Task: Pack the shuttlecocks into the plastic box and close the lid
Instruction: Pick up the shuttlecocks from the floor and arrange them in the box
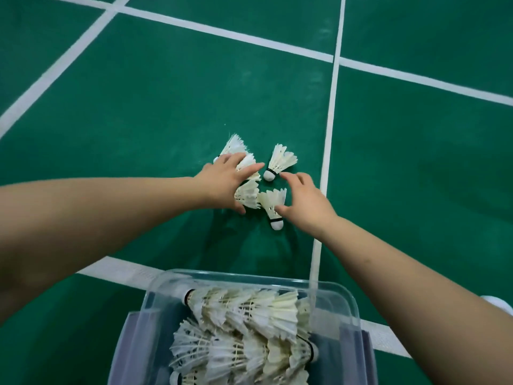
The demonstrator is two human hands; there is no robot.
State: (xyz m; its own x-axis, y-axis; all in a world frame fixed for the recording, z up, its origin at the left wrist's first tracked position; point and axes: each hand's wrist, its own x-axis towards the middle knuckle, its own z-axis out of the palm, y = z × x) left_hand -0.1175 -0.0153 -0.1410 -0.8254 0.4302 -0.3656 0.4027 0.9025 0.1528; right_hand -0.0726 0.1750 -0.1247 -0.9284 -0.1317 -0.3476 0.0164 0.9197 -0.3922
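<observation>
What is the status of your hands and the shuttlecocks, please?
Left hand on loose shuttlecocks; right hand open, reaching. Plastic box part-filled, lid off. Nothing blocking.

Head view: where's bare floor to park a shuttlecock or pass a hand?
Free: green court floor beyond the loose white feather shuttlecocks, and the strip between them and the clear plastic box. Crowded: around both hands; the box is nearly full.

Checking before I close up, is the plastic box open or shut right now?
Open. The plastic box has no lid on it, and rows of packed shuttlecocks show uncovered inside.
</observation>
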